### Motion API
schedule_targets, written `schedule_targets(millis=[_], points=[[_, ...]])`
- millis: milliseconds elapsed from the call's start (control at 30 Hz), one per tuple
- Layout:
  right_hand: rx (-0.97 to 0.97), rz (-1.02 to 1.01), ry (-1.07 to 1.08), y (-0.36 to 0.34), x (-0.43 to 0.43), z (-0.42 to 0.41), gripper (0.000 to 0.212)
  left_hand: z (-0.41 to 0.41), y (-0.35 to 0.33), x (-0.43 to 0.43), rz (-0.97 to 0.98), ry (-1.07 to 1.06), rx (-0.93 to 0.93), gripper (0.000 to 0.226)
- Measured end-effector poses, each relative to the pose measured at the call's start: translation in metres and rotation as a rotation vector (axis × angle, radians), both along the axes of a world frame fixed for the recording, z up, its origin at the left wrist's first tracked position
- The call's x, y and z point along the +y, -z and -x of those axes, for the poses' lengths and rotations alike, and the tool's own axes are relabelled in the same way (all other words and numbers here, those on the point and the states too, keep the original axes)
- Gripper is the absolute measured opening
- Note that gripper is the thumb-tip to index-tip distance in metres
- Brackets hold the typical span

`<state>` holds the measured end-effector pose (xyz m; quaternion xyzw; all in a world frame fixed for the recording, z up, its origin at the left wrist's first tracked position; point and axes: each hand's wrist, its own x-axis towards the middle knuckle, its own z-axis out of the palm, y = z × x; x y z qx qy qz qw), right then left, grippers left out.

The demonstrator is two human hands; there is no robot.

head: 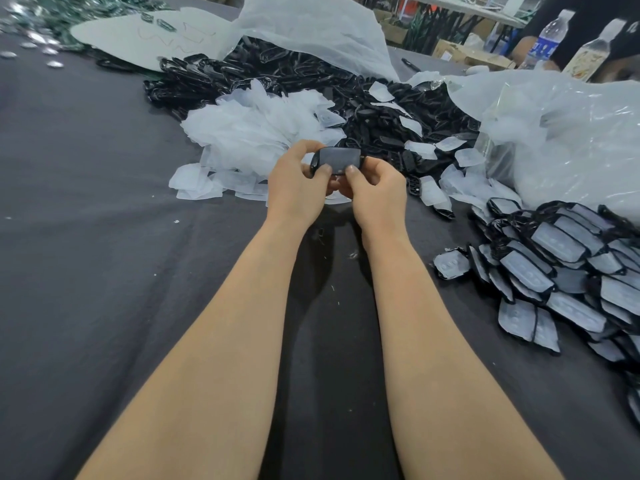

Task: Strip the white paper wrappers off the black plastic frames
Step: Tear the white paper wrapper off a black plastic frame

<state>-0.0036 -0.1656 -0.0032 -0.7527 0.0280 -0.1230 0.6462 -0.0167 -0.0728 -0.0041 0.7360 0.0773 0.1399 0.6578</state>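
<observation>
Print on the bottle label (pixel 544 47) is unreadable.

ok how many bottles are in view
2. A blue-labelled water bottle stands at the far right of the table, and a pale-labelled bottle just right of it. The plastic sheeting may hide more.

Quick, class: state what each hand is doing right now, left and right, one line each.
Left hand: closed, pinching the left end of the black frame.
Right hand: closed, pinching the same frame at its right end.
</observation>
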Motion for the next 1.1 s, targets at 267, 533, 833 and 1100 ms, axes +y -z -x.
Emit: schedule_targets(millis=[267, 533, 833, 1100], points=[[0.013, -0.009, 0.012, -0.0004, -0.0001, -0.0018, 0.023, -0.0009, 0.0009, 0.0002, 0.048, 0.023, 0.005, 0.032], [0.028, -0.078, 0.031, -0.0039, -0.0020, 0.0011, 0.018, 0.0052, -0.0005, -0.0012, -0.017, 0.051, -0.051, 0.023], [-0.031, -0.061, -0.058, -0.0039, -0.0020, 0.0036, 0.016, 0.0055, -0.0029, -0.0022, -0.080, -0.037, -0.041, 0.015], [-0.006, -0.101, -0.047, -0.0038, 0.0001, 0.0035, 0.014, 0.0038, -0.0039, -0.0001, 0.172, -0.043, 0.004, 0.021]])
